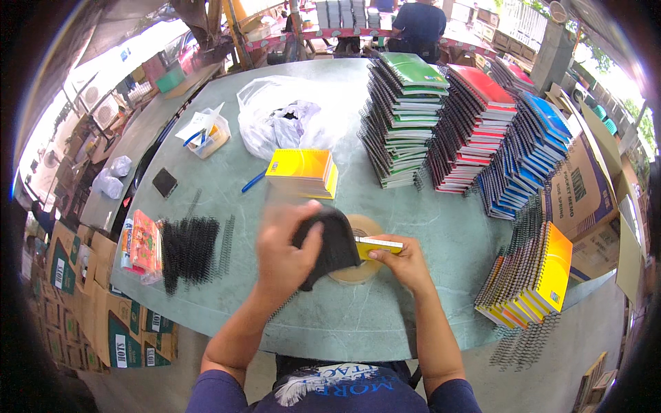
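Observation:
My right hand (407, 263) grips a small yellow-covered notebook (377, 246), thumb on top, its page edge turned up. The notebook's left end meets a black curved piece (334, 244), whose kind I cannot make out. My left hand (286, 244) is at the left side of that black piece, smeared by motion, so its grip is unclear. Under both lies a round tan disc (357, 275). A thin dark coil (282, 307) shows below my left wrist. Just beyond my left hand sits a stack of yellow notepads (300, 172).
Tall stacks of green (413, 72), red (482, 89) and blue spiral notebooks (540, 124) stand at the far right. Bound yellow notebooks (544, 275) lean at the right edge. Black coils (189, 251) lie left. A plastic bag (268, 117), tub (212, 141) and blue pen (253, 181) are farther back.

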Demonstrator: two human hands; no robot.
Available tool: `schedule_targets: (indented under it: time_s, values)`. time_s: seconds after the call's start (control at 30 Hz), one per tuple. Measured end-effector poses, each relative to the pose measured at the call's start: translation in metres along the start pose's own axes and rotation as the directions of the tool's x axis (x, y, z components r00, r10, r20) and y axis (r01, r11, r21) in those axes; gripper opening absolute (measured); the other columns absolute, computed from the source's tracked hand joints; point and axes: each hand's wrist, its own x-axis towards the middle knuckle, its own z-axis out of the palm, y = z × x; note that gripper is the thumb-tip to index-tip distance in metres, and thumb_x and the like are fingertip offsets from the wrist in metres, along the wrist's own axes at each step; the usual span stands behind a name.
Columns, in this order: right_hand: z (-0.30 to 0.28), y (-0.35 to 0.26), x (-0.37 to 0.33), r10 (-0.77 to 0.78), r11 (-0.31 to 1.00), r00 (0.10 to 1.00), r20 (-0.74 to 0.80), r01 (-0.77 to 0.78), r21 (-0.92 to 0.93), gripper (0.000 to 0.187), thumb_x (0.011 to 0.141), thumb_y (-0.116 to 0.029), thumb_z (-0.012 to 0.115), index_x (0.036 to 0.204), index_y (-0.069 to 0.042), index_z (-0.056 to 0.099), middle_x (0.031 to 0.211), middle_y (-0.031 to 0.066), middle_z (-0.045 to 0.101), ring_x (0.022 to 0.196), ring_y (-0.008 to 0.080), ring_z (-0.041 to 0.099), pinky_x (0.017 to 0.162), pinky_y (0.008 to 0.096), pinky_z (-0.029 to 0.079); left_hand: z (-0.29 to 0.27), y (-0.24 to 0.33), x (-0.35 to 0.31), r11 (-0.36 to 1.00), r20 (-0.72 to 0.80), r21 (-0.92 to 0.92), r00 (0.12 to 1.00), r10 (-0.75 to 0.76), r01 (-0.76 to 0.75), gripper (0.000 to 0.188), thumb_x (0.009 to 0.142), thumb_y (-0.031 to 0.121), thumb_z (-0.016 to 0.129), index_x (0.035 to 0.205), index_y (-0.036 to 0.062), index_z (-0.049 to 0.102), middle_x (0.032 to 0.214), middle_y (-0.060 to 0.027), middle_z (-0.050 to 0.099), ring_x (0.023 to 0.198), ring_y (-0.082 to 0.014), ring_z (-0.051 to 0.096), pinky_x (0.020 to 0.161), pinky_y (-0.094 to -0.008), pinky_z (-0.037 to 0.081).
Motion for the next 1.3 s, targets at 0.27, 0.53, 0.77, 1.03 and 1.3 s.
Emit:
schedule_targets:
  time_s: [0.27,0.53,0.77,1.03,1.3]
  values:
    - [0.01,-0.007,0.007,0.007,0.998,0.995,0.102,-0.001,-0.058,0.026,0.081,0.003,0.062,0.107,0.0,0.064,0.1,0.0036,0.067,0.093,0.0108,0.059,0.085,0.0244,0.045,-0.004,0.0,0.018,0.998,-0.336,-0.035,0.941,0.045,-0.06,0.018,0.071,0.004,0.069,0.088,0.0054,0.064,0.079,-0.0119,0.058,0.075,-0.0284,0.06,0.07,-0.0362,0.051]
    - [0.009,0.002,0.008,0.015,0.996,0.991,0.135,-0.004,-0.085,0.03,0.084,0.001,0.059,0.114,-0.001,0.061,0.109,0.0063,0.065,0.1,0.0121,0.057,0.09,0.0261,0.043,0.009,0.0,0.011,0.992,-0.102,0.001,0.987,0.122,-0.123,0.018,0.071,0.006,0.069,0.087,0.0035,0.062,0.082,-0.0139,0.059,0.08,-0.0306,0.06,0.072,-0.0386,0.048]
    - [0.02,-0.004,0.011,-0.129,0.989,0.989,0.07,0.123,0.086,0.025,0.085,-0.005,0.06,0.109,0.0,0.063,0.113,0.0102,0.063,0.109,0.017,0.055,0.096,0.0295,0.041,0.046,-0.007,-0.06,0.971,0.378,-0.129,0.895,0.236,-0.202,0.025,0.078,0.022,0.069,0.094,0.004,0.063,0.089,-0.0144,0.059,0.081,-0.0307,0.06,0.072,-0.0399,0.049]
    - [0.02,-0.013,-0.004,-0.136,0.988,0.986,-0.095,0.141,0.056,0.022,0.085,-0.003,0.06,0.106,-0.002,0.064,0.111,0.0082,0.064,0.105,0.0148,0.057,0.094,0.0285,0.041,0.012,-0.015,0.015,0.879,0.258,0.357,0.938,0.232,-0.315,0.029,0.075,0.021,0.068,0.098,0.0048,0.061,0.095,-0.0106,0.061,0.095,-0.0269,0.056,0.081,-0.0384,0.04]
    - [0.005,0.005,-0.022,-0.072,0.959,0.956,-0.286,-0.013,-0.284,0.02,0.081,-0.008,0.066,0.101,-0.002,0.067,0.093,0.007,0.069,0.084,0.0103,0.062,0.077,0.0251,0.048,0.033,-0.012,0.023,0.953,0.291,0.061,0.919,0.267,-0.296,0.019,0.08,0.02,0.064,0.093,0.0066,0.06,0.091,-0.0098,0.06,0.088,-0.0281,0.056,0.074,-0.0387,0.039]
